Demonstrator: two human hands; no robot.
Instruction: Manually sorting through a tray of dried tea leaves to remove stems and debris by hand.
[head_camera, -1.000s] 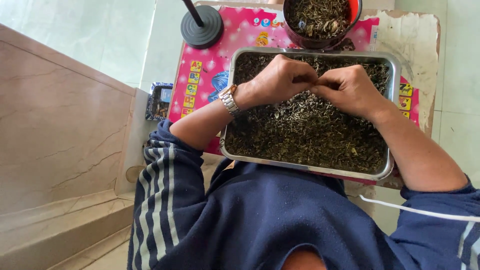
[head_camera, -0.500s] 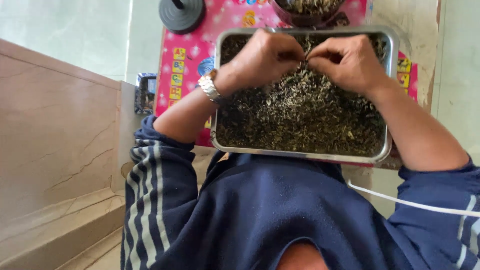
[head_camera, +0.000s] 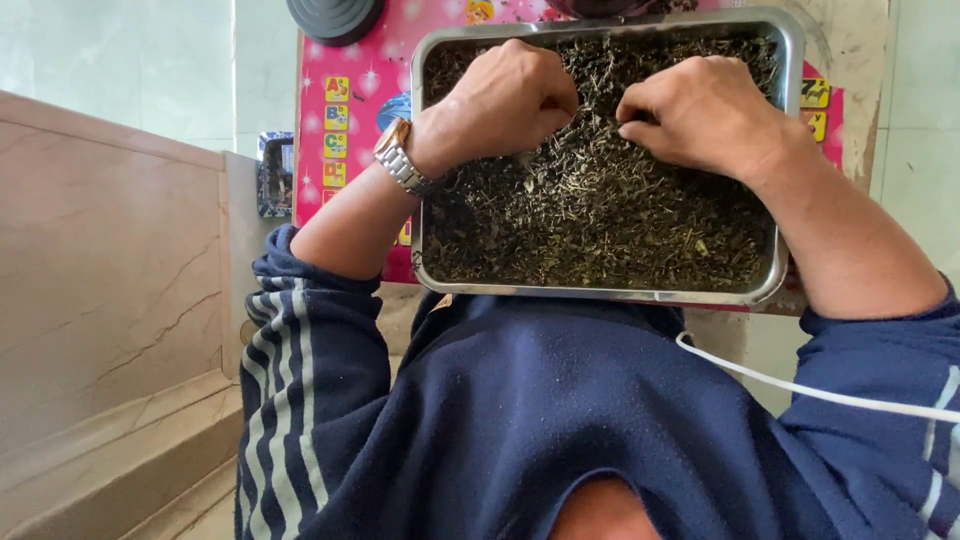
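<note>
— Where are the person's hands?

— Both are inside the metal tray (head_camera: 790, 150), resting on the dried leaves (head_camera: 600, 220) that fill it. The left hand (head_camera: 505, 100) sits toward the tray's far left part, the right hand (head_camera: 700, 110) toward the far right; the two are near each other but apart.

— What about each grip?

— The left hand's fingers are curled under, knuckles up, clenched into the leaves; whether it actually pinches any cannot be told, since the fingertips are hidden. The right hand's fingers (head_camera: 640, 115) are drawn together against the thumb, its grip closed on a small pinch of the leaf bits at the surface.

— And the tray itself?

— It is rectangular with rounded corners and lies on a pink mat (head_camera: 350, 120) printed with coloured squares, which covers the counter (head_camera: 850, 30). Its near rim is just above the person's dark blue sweatshirt (head_camera: 560, 400).

— Anything else around?

— A metal wristwatch (head_camera: 397, 158) on the left wrist, a round black object (head_camera: 335, 15) at the mat's far left corner, and a white cable (head_camera: 800, 388) crossing the right sleeve.
</note>
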